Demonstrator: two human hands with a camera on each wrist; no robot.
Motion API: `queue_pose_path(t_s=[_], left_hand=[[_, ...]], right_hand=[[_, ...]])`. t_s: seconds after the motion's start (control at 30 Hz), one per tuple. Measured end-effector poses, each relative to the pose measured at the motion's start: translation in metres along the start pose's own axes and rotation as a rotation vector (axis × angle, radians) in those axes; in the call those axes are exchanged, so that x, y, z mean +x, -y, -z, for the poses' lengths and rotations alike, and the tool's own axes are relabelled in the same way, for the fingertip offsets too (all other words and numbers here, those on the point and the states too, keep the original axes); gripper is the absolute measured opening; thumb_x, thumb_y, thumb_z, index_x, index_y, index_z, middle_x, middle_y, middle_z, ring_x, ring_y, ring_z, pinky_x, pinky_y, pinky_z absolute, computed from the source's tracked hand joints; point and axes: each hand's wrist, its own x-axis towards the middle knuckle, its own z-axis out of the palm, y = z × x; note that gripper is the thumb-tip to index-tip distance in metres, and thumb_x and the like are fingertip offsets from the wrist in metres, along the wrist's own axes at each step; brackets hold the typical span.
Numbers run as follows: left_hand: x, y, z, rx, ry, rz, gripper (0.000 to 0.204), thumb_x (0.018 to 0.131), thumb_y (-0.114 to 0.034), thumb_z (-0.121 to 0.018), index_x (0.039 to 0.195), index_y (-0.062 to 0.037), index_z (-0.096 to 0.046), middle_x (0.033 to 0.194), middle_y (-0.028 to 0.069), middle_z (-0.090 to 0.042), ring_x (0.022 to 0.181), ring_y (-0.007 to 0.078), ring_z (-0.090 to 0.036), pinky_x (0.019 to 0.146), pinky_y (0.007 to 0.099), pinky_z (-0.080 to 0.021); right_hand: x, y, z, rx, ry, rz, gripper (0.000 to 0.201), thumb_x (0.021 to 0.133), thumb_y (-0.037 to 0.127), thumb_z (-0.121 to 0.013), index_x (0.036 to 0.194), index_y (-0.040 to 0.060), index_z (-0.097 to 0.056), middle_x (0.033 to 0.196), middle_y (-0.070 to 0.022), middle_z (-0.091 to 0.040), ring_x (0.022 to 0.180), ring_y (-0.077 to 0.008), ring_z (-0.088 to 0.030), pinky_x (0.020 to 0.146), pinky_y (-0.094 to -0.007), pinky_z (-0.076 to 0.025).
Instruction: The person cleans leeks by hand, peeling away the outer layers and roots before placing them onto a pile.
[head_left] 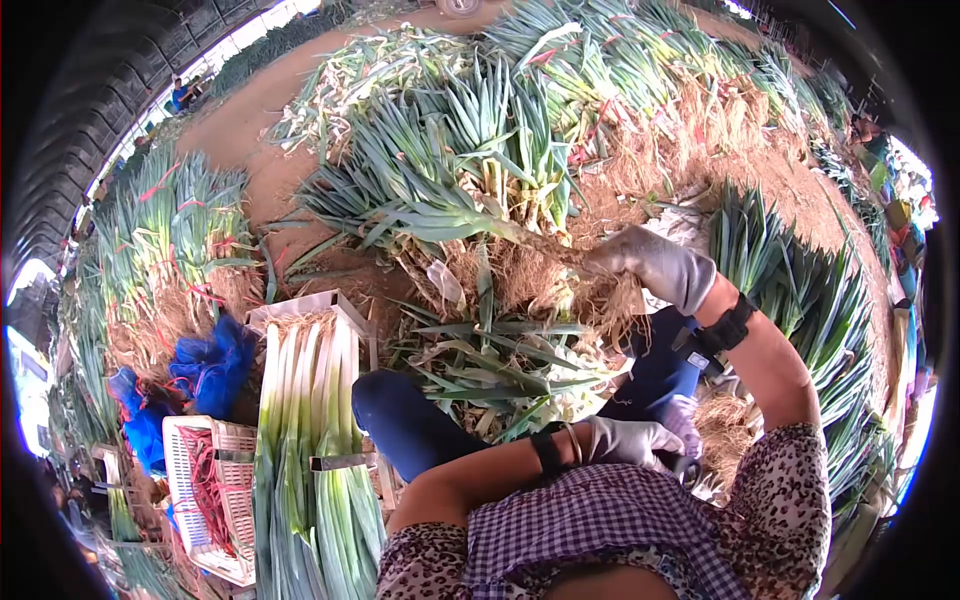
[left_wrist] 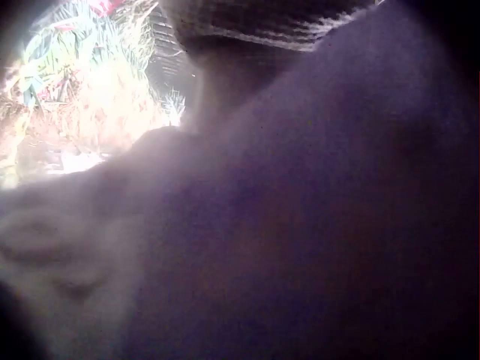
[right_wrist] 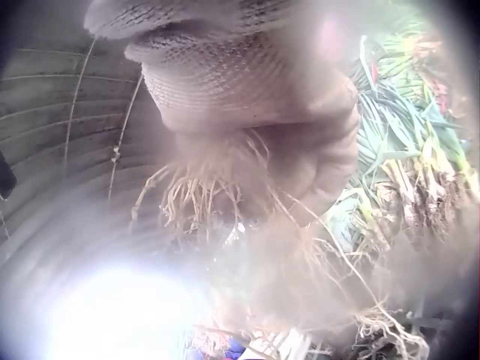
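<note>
My right hand (head_left: 650, 265), in a pale glove, grips a leek (head_left: 450, 222) by its root end. Its green leaves stretch out to the left, over the leek pile. In the right wrist view, thin roots (right_wrist: 199, 187) hang below the curled, gloved fingers (right_wrist: 225, 90). Low against the checked apron (head_left: 590, 520), my gloved left hand (head_left: 630, 440) holds a dark, rounded object (head_left: 686, 470), whose kind I cannot tell. Blurred cloth fills most of the left wrist view and hides that hand's work.
Bundled leeks (head_left: 490, 130) with roots lie ahead, others (head_left: 800, 270) at the right. Trimmed leeks (head_left: 310, 420) fill a rack beside the left knee (head_left: 410, 420). Left of it are a white basket (head_left: 182, 480) of red ties and blue netting (head_left: 215, 360). Loose leaves (head_left: 500, 375) litter the ground between the legs.
</note>
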Motion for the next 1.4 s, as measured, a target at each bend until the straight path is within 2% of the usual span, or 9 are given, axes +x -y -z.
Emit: queue_pose_path(t_s=[0.17, 0.4, 0.47, 0.63, 0.87, 1.03, 1.07, 1.27, 1.4], left_hand=[[-0.077, -0.007, 0.071, -0.319, -0.605, 0.044, 0.050, 0.087, -0.026, -0.067, 0.126, -0.0018, -0.050, 0.112, 0.0114, -0.061, 0.104, 0.0231, -0.060, 0.093, 0.0347, -0.050], [-0.207, -0.013, 0.145, -0.965, -1.629, -0.661, 0.031, 0.090, -0.024, -0.061, 0.116, -0.0079, -0.056, 0.113, 0.0078, -0.060, 0.099, 0.0240, -0.061, 0.081, 0.0395, -0.055], [-0.219, -0.024, 0.143, -0.954, -1.748, -0.587, 0.030, 0.089, -0.022, -0.061, 0.116, -0.0090, -0.056, 0.112, 0.0069, -0.059, 0.103, 0.0241, -0.059, 0.085, 0.0441, -0.053], [-0.266, -0.018, 0.153, -0.786, -1.659, -0.741, 0.034, 0.090, -0.017, -0.059, 0.121, -0.0045, -0.051, 0.112, 0.0087, -0.059, 0.108, 0.0252, -0.057, 0.092, 0.0469, -0.048], [-0.332, -0.030, 0.166, -0.688, -1.512, -0.848, 0.024, 0.089, -0.013, -0.060, 0.110, -0.0028, -0.056, 0.097, 0.0104, -0.061, 0.086, 0.0245, -0.059, 0.084, 0.0430, -0.050], [-0.363, -0.016, 0.177, -0.631, -1.740, -0.774, 0.020, 0.089, -0.008, -0.059, 0.108, -0.0038, -0.054, 0.090, 0.0099, -0.056, 0.079, 0.0236, -0.055, 0.082, 0.0410, -0.048], [-0.356, -0.025, 0.173, -0.679, -1.756, -0.742, 0.018, 0.090, -0.008, -0.058, 0.107, -0.0035, -0.054, 0.090, 0.0095, -0.056, 0.079, 0.0224, -0.055, 0.080, 0.0390, -0.048], [-0.324, -0.035, 0.181, -0.401, -1.879, -0.743, 0.028, 0.094, -0.009, -0.056, 0.121, -0.0047, -0.051, 0.100, 0.0059, -0.057, 0.090, 0.0188, -0.057, 0.086, 0.0348, -0.047], [-0.314, -0.039, 0.179, -0.442, -1.683, -0.842, 0.047, 0.090, 0.002, -0.056, 0.135, -0.0005, -0.043, 0.115, 0.0108, -0.059, 0.104, 0.0184, -0.058, 0.096, 0.0330, -0.044]], right_hand=[[-0.068, 0.025, -0.014, 0.143, -0.018, -0.128, 0.029, 0.090, 0.028, -0.062, 0.094, -0.0001, -0.068, 0.073, -0.0069, -0.065, 0.057, -0.0161, -0.060, 0.055, -0.0288, -0.052], [-0.145, -0.027, -0.055, -0.021, 0.049, 0.170, 0.037, 0.081, 0.027, -0.075, 0.106, 0.0004, -0.066, 0.075, -0.0068, -0.062, 0.066, -0.0131, -0.058, 0.064, -0.0293, -0.048], [-0.111, -0.027, -0.067, 0.145, 0.163, -0.427, 0.043, 0.083, 0.028, -0.074, 0.115, 0.0027, -0.064, 0.088, -0.0075, -0.067, 0.076, -0.0155, -0.062, 0.072, -0.0292, -0.051], [0.021, -0.070, -0.116, -0.017, 0.232, -0.475, 0.067, 0.081, 0.037, -0.073, 0.133, 0.0023, -0.050, 0.126, -0.0173, -0.059, 0.108, -0.0305, -0.061, 0.094, -0.0357, -0.048], [0.182, -0.055, -0.236, 0.573, -0.230, -0.372, 0.038, 0.088, 0.040, -0.066, 0.104, 0.0059, -0.068, 0.086, -0.0063, -0.069, 0.071, -0.0146, -0.061, 0.066, -0.0264, -0.050], [0.073, -0.188, -0.295, -0.763, 0.291, 0.067, 0.030, 0.089, 0.032, -0.057, 0.081, 0.0066, -0.071, 0.078, -0.0185, -0.066, 0.073, -0.0347, -0.065, 0.068, -0.0403, -0.051], [0.073, -0.167, -0.287, -0.617, 0.380, -0.641, 0.024, 0.086, 0.028, -0.059, 0.086, 0.0079, -0.072, 0.089, -0.0181, -0.068, 0.082, -0.0338, -0.067, 0.073, -0.0397, -0.052], [0.164, -0.043, -0.211, 0.313, -0.171, -0.447, 0.064, 0.079, 0.008, -0.073, 0.137, 0.0078, -0.045, 0.141, -0.0139, -0.045, 0.127, -0.0244, -0.047, 0.103, -0.0330, -0.043], [0.225, -0.021, -0.219, 0.177, -0.353, -0.183, 0.052, 0.079, 0.012, -0.076, 0.124, -0.0007, -0.054, 0.112, -0.0119, -0.065, 0.101, -0.0204, -0.062, 0.089, -0.0309, -0.049]])
